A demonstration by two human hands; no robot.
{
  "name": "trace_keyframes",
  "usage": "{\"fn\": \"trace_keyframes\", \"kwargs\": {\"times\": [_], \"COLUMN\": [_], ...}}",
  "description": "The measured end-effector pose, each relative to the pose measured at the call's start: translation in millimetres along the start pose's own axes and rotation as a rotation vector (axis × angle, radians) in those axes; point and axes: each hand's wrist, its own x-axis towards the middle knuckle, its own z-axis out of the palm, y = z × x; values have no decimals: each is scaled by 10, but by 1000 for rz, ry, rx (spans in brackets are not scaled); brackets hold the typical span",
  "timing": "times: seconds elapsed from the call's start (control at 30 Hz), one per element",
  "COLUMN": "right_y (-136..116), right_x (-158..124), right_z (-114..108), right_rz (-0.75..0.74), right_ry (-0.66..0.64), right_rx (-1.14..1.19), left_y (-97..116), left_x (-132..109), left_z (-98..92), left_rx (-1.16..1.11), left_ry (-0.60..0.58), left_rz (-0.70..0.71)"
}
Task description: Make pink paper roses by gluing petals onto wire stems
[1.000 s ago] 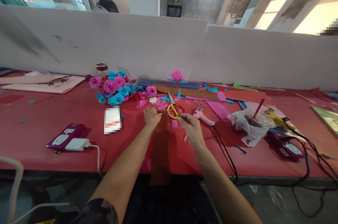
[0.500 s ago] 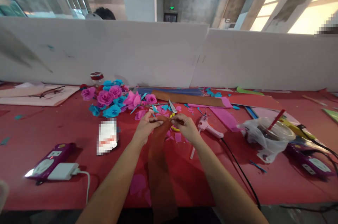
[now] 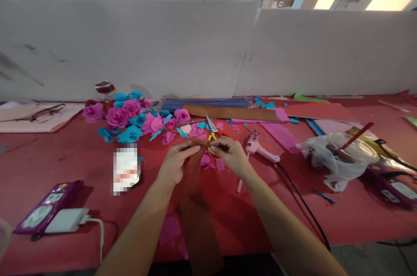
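Observation:
A long brown paper strip (image 3: 198, 206) runs from my fingertips down over the front edge of the red table. My left hand (image 3: 172, 163) is closed, pinching the strip's top end. A thin brown stem (image 3: 194, 139) passes across that end, leading from the pink paper flower (image 3: 151, 124) on the left. My right hand (image 3: 230, 152) is closed too, its thumb and fingers pinched at the stem's right end; its fingers partly hide the grip. Scissors (image 3: 211, 124) with yellow handles lie just beyond my hands, among pink and blue paper scraps (image 3: 220, 164).
Pink and blue paper flowers (image 3: 119, 116) cluster at left, before a lidded jar (image 3: 104, 88). A pink glue gun (image 3: 263, 148) with a black cord lies right, near a bagged cup (image 3: 352, 148). Purple power strips (image 3: 48, 204) sit at both sides. A white partition (image 3: 146, 46) stands behind.
My view has tilted down and shifted slightly. Both hands stay close together at the strip's top end; the stem between them now shows more clearly.

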Motion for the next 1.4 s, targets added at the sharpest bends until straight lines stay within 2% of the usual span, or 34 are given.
{"fn": "trace_keyframes", "kwargs": {"times": [0.17,0.4,0.8,1.0,1.07,1.2,1.27,1.4], "right_y": [-7,-41,-56,-64,-64,-73,-85,-93], "right_x": [-8,-8,-32,-31,-28,-34,-44,-70], "right_z": [13,-21,10,-9,-16,-3,18,85], "right_rz": [-36,-50,-62,-72,-70,-46,-44,-48], "right_ry": [57,42,33,72,86,75,72,96], "right_rx": [-68,-96,-88,-92,-101,-123,-124,-149], "left_y": [-10,-16,17,-69,-118,-169,-172,-173], "left_x": [15,22,-18,66,102,135,139,154], "left_z": [-10,-6,39,12,6,-2,-12,-35], "left_rx": [21,-6,-8,78,143,301,227,51], "left_ry": [45,18,39,-25,8,189,183,182], "left_rz": [-17,31,45,60,87,260,299,265]}}
